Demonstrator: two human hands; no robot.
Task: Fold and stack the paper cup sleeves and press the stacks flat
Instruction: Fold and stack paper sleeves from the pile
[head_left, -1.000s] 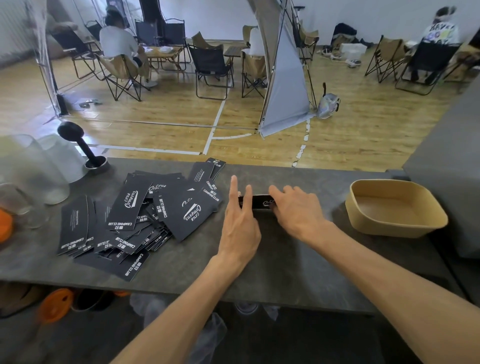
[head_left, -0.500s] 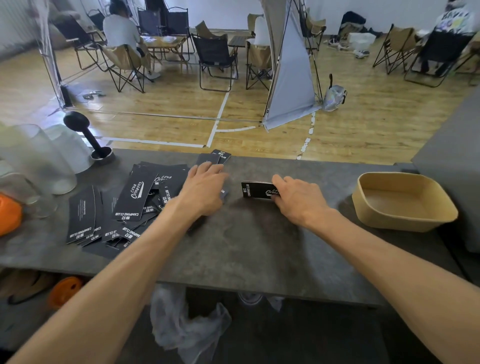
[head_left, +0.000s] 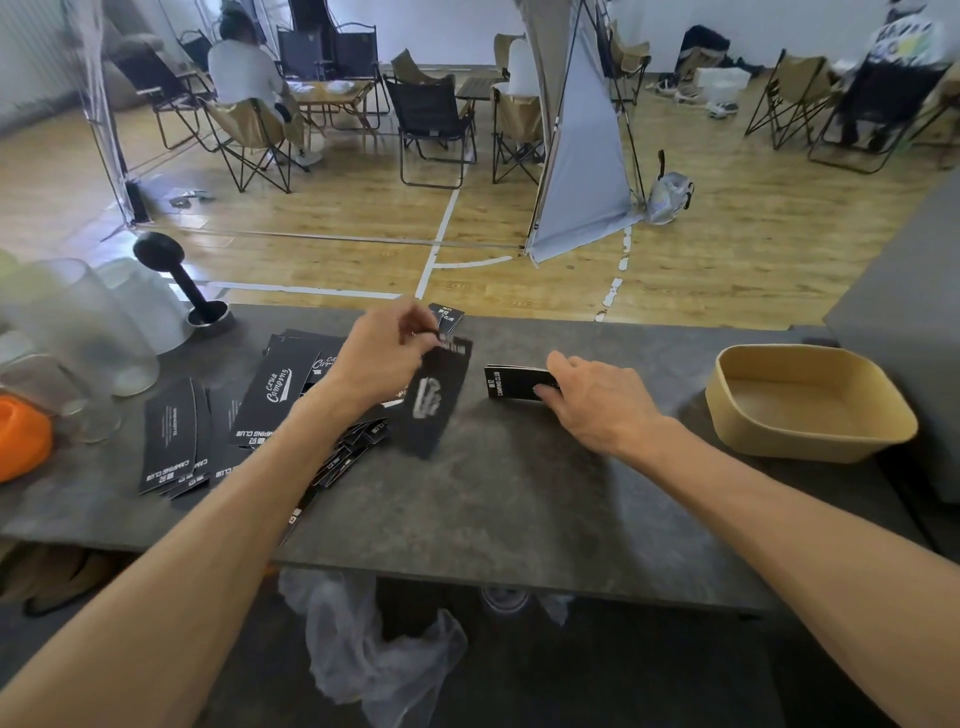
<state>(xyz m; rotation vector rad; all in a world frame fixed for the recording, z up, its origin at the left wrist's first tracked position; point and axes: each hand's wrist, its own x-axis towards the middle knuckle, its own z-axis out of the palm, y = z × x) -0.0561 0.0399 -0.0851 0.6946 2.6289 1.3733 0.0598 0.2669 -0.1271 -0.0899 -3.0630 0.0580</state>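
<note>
Several flat black paper cup sleeves with white print lie in a loose pile (head_left: 218, 415) on the left of the dark grey counter (head_left: 493, 509). My left hand (head_left: 382, 358) pinches one black sleeve (head_left: 434, 402) by its top end and holds it hanging just above the counter, right of the pile. A small stack of folded sleeves (head_left: 511, 383) sits at the counter's middle. My right hand (head_left: 597, 402) rests on the stack's right end with its fingers curled over the edge. One more sleeve (head_left: 448, 317) lies near the far edge.
A tan tray (head_left: 810, 405) stands at the right of the counter. Clear plastic containers (head_left: 88, 327), an orange lid (head_left: 21, 436) and a black tamper-like tool (head_left: 179, 275) crowd the left. Beyond the counter are folding chairs and seated people.
My left hand left the folded stack, reached into the pile, and has lifted one sleeve off it toward the middle. My right hand has stayed on the stack.
</note>
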